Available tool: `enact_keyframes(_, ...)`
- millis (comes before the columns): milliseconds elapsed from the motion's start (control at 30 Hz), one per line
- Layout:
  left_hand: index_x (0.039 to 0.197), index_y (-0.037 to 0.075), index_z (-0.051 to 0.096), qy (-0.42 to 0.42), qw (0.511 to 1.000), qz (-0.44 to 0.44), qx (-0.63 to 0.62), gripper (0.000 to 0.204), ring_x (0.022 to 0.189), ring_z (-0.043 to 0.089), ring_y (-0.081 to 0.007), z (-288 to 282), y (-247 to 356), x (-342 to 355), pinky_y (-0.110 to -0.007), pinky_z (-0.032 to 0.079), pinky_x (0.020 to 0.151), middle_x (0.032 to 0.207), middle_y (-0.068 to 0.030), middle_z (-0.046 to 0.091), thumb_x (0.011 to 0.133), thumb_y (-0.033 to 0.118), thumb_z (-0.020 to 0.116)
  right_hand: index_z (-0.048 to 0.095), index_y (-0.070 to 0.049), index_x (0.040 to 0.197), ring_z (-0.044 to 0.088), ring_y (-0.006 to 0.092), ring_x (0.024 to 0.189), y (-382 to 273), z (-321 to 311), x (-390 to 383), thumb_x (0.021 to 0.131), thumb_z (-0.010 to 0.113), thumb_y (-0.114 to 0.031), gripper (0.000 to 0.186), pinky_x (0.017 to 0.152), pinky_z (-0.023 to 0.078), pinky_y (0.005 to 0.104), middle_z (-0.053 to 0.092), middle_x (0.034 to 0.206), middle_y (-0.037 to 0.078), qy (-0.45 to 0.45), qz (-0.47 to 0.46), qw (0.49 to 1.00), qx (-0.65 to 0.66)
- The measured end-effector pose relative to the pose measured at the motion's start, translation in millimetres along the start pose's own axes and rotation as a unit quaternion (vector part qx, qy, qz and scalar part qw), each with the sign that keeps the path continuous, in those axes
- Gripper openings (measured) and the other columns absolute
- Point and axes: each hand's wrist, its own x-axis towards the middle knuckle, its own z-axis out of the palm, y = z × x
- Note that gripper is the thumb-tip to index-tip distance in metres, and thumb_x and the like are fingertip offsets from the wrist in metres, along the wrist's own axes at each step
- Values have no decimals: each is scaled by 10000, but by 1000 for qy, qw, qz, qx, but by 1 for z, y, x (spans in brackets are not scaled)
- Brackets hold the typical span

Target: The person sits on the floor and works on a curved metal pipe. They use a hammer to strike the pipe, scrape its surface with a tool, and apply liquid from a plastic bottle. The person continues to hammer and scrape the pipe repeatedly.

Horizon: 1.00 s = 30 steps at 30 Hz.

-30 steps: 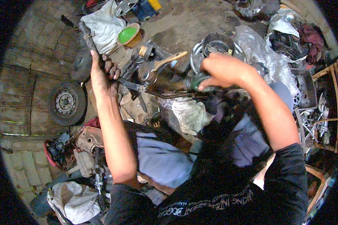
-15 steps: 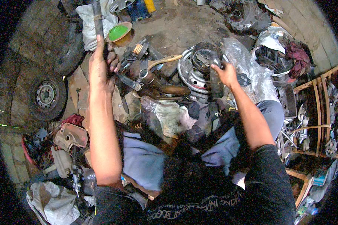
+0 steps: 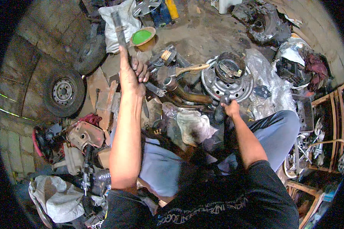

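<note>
My left hand (image 3: 134, 74) is raised at the left, closed around a long dark metal bar (image 3: 121, 36) that carries a band partway up. The thumb lies along the bar, which points up and away; its upper end is blurred. My right hand (image 3: 231, 108) is a fist at the near edge of a silver steel wheel rim (image 3: 209, 86). It grips a dark tool (image 3: 225, 98) with a rounded end jutting out above the fingers; blur and shadow hide its exact kind. On the rim stands a dark round pan (image 3: 230, 68) with small metal pieces in it.
Between my hands lie a wooden handle (image 3: 195, 68), a brown pipe (image 3: 191, 95) and a whitish rag (image 3: 195, 126). A tyre (image 3: 78, 93) leans at left. Clear plastic (image 3: 263, 72) covers the floor right of the rim. A wooden rack (image 3: 334, 126) stands far right.
My right hand has come from beside the dark pan toward me, bringing the dark tool with it. My left hand keeps its grip on the bar. The whole view has shifted, moving the scene rightward.
</note>
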Motion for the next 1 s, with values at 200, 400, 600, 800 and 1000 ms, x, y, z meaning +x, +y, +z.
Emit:
enact_keyframes(200, 511, 189, 285, 29, 999, 17, -19, 674, 332, 246, -108, 5, 0, 0, -266, 211, 354, 428, 46, 240, 836, 735, 509, 624, 17, 1124, 623, 432, 990, -29, -16, -19, 840, 672, -242, 387, 886, 476, 498, 657, 1040, 267, 112, 86, 989, -33)
enact_keyframes(400, 513, 189, 289, 84, 996, 26, -25, 674, 337, 241, -117, 8, -4, -14, -265, 209, 359, 430, 43, 236, 822, 737, 530, 619, 21, 1163, 626, 454, 969, -108, -75, -72, 922, 486, -53, 285, 854, 489, 447, 651, 1004, 291, 222, -172, 943, 178)
enact_keyframes(600, 532, 200, 315, 84, 994, 55, -52, 626, 355, 279, -107, -13, -4, -39, -263, 216, 340, 447, 48, 285, 861, 691, 520, 428, -19, 1384, 526, 331, 1240, -113, -82, -137, 971, 393, -29, 414, 1036, 374, 381, 567, 1296, 215, 234, -208, 913, 262)
enact_keyframes(800, 525, 192, 294, 123, 991, 45, -18, 648, 361, 227, -110, 6, -6, -43, -270, 208, 369, 441, 47, 228, 850, 700, 530, 606, 87, 1109, 609, 423, 1018, -39, -17, -85, 812, 470, 16, 335, 910, 457, 444, 636, 1078, 291, 415, 11, 882, 224)
enact_keyframes(1000, 527, 188, 281, 137, 989, 59, 3, 653, 363, 229, -110, 2, -6, -44, -266, 211, 360, 448, 46, 225, 859, 696, 522, 559, 104, 1190, 549, 442, 1076, -28, -22, -76, 889, 542, -142, 390, 975, 407, 478, 601, 1117, 299, 474, 108, 852, 194)
